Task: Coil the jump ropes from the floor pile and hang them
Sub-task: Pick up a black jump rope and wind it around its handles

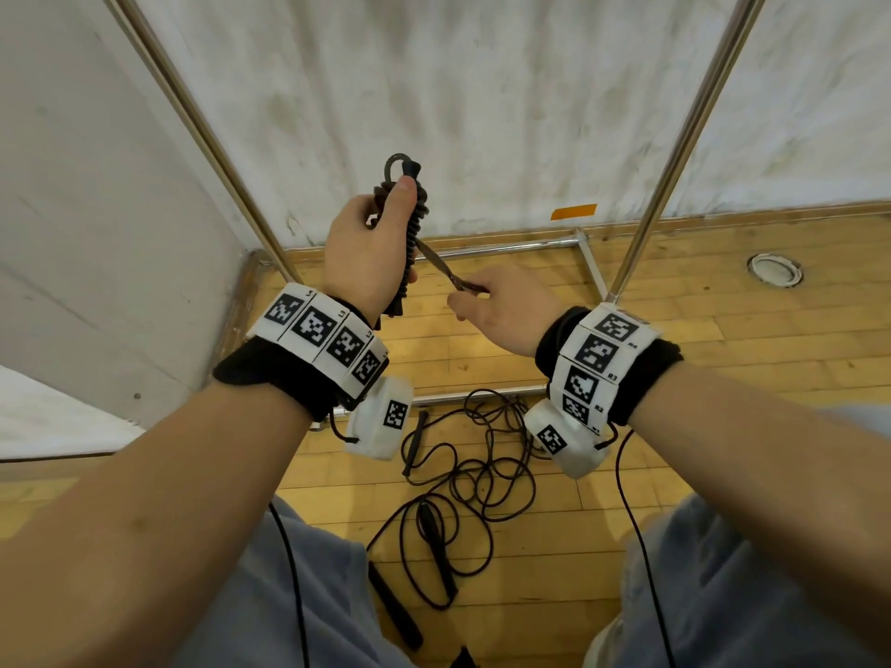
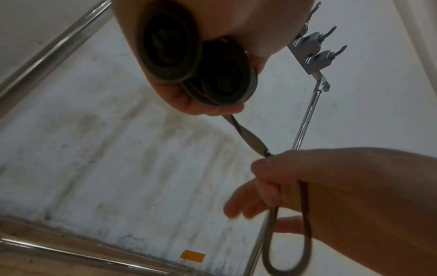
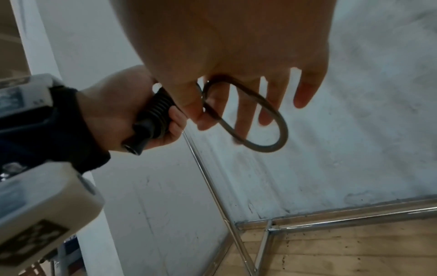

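Observation:
My left hand (image 1: 369, 248) grips a black jump rope bundle (image 1: 412, 233), its cord wound tightly round the two handles held upright. The handle ends (image 2: 196, 61) show from below in the left wrist view. A short twisted stretch of cord (image 1: 441, 267) runs from the bundle down to my right hand (image 1: 501, 308). That hand pinches the cord between thumb and forefinger, and a small end loop (image 3: 257, 119) hangs from the pinch with the other fingers spread. The end loop (image 2: 287, 242) also dangles below the right hand in the left wrist view.
More black jump ropes (image 1: 475, 467) lie tangled on the wooden floor between my knees, with loose handles (image 1: 395, 605) near them. A chrome rack (image 1: 675, 151) stands against the white wall, with its base bars on the floor. Hooks (image 2: 316, 50) sit on the rack's top bar.

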A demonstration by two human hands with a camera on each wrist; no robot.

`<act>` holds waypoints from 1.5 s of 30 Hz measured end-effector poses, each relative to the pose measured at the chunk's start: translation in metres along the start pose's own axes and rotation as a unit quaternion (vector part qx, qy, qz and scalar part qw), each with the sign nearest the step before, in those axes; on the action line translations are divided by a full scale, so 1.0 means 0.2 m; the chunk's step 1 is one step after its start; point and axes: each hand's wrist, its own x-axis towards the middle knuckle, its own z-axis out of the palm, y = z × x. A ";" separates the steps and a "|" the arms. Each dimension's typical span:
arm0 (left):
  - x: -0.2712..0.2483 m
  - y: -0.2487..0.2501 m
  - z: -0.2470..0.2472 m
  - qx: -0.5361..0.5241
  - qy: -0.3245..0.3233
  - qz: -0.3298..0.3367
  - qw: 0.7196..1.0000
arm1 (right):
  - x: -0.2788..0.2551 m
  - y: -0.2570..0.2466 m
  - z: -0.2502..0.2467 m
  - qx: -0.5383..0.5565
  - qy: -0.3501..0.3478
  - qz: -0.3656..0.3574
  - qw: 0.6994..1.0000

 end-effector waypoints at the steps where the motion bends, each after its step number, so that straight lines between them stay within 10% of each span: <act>1: 0.00 -0.01 0.00 0.011 0.011 0.006 1.000 | 0.00 0.00 0.00 0.017 -0.006 0.001 1.000; 8: 0.08 -0.10 -0.04 0.174 0.041 0.057 0.982 | -0.03 -0.05 0.02 0.058 0.035 -0.067 0.995; 18: 0.02 -0.19 -0.01 0.457 -0.047 0.125 0.879 | -0.03 -0.05 -0.04 0.006 0.088 -0.045 0.995; 24: -0.03 -0.19 0.03 0.310 -0.180 0.097 0.928 | -0.03 -0.04 -0.06 0.069 0.131 -0.016 0.989; 29: 0.01 -0.15 0.00 0.123 -0.121 0.020 0.985 | -0.02 -0.04 -0.07 0.087 0.149 -0.044 0.984; 38: -0.01 -0.07 0.03 0.024 -0.105 -0.020 0.994 | -0.02 -0.07 -0.09 0.115 0.143 -0.077 0.980; 45: -0.01 -0.05 0.11 0.141 -0.091 0.013 0.986 | -0.05 -0.07 -0.08 0.128 0.071 -0.039 0.988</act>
